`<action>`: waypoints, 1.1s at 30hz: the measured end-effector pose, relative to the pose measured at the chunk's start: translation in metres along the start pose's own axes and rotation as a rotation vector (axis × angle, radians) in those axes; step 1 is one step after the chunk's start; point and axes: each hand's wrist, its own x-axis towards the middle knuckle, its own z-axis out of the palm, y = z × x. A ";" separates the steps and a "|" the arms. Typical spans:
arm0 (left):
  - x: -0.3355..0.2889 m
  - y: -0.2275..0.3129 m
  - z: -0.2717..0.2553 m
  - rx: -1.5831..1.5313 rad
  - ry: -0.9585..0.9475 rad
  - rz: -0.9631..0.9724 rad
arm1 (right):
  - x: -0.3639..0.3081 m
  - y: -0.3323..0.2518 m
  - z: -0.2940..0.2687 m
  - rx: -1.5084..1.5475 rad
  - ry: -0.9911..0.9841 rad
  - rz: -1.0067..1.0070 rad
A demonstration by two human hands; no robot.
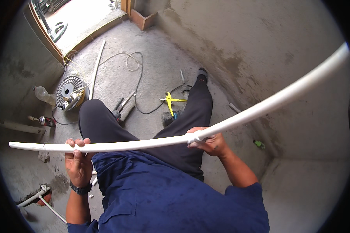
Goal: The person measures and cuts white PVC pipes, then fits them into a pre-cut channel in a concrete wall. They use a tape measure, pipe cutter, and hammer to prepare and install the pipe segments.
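two hands hold one long white pipe (144, 144) across the body, above a bare concrete floor (159, 58).

far left: a plastic bottle (44, 95), a small can (46, 121) and a wire spool (70, 91) lie on the floor; below them, short white pipe pieces (39, 196) sit in a broken patch of the floor.

left: the left hand (78, 161), a watch (81, 189) on its wrist, is clenched around the pipe near its left end, fingers curled over the top.

centre: the pipe runs nearly level over the dark trousers and blue shirt. beyond the knees lie a second white pipe (97, 68), a grey cable (138, 83), a dark hand tool (122, 105) and a yellow-handled cutter (169, 101).

right of centre: the right hand (208, 141) grasps the pipe at a white joint fitting (194, 137), where two lengths meet.

right: the far length rises toward the upper right edge, beside the concrete wall (260, 46); a small green object (259, 144) lies at the wall's foot.

state of work, as judged: the two lengths appear already joined at the fitting. whether the joint is fully seated cannot be told. the assembled pipe is held in the air, not yet laid or fixed anywhere.
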 end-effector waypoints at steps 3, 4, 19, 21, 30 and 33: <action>0.001 -0.002 -0.001 0.015 0.012 -0.005 | -0.001 0.003 0.005 0.024 0.016 -0.017; 0.002 -0.001 -0.002 0.016 0.012 -0.010 | -0.002 0.003 0.006 0.027 0.025 -0.029; 0.094 0.026 -0.033 0.068 0.219 -0.019 | 0.068 -0.035 0.006 0.173 -0.102 -0.094; 0.122 0.037 -0.032 0.052 0.174 -0.028 | 0.089 -0.051 0.008 0.194 -0.109 -0.126; 0.163 0.064 -0.017 0.110 0.171 -0.076 | 0.126 -0.081 0.017 0.111 -0.108 -0.093; 0.163 0.062 -0.014 0.100 0.178 -0.097 | 0.129 -0.080 0.013 0.078 -0.110 -0.103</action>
